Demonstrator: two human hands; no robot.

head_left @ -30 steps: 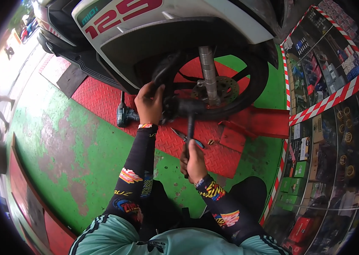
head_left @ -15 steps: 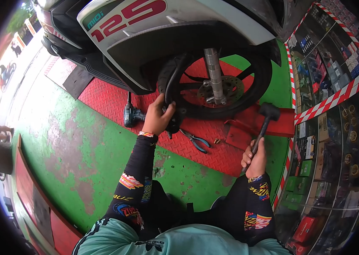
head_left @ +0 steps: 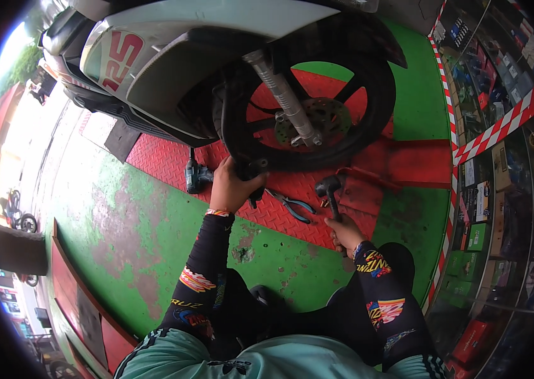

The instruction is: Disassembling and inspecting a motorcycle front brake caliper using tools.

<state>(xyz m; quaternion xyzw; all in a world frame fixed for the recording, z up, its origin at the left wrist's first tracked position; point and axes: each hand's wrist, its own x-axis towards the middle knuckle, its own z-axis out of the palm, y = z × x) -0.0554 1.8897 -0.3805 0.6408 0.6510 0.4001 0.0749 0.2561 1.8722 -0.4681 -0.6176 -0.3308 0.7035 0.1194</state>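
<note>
My left hand (head_left: 234, 187) is closed around a dark metal part that looks like a brake caliper (head_left: 253, 168), beside the lower left of the scooter's front wheel (head_left: 373, 136). A black hose (head_left: 225, 120) runs up from it. In my right hand (head_left: 346, 235) is a black-headed mallet (head_left: 328, 187), gripped by its handle with the head up and to the left, apart from the caliper. Between the hands, blue-handled pliers (head_left: 293, 206) lie on the red ridged plate (head_left: 166, 161), with small brass-coloured pieces (head_left: 324, 203) near the mallet head. A silver fork leg (head_left: 283, 95) stands before the brake disc (head_left: 336, 120).
A teal and black power driver (head_left: 198, 177) rests on the plate left of my left hand. A red metal bracket (head_left: 412, 163) extends to the right. Glass display cases (head_left: 501, 189) edged with red-white tape line the right side. Red boards (head_left: 84, 309) lie at the lower left.
My right hand has brought the mallet leftward and lower, closer to the pliers. My left hand keeps its grip on the caliper. The view has shifted, and the fork leg appears more slanted.
</note>
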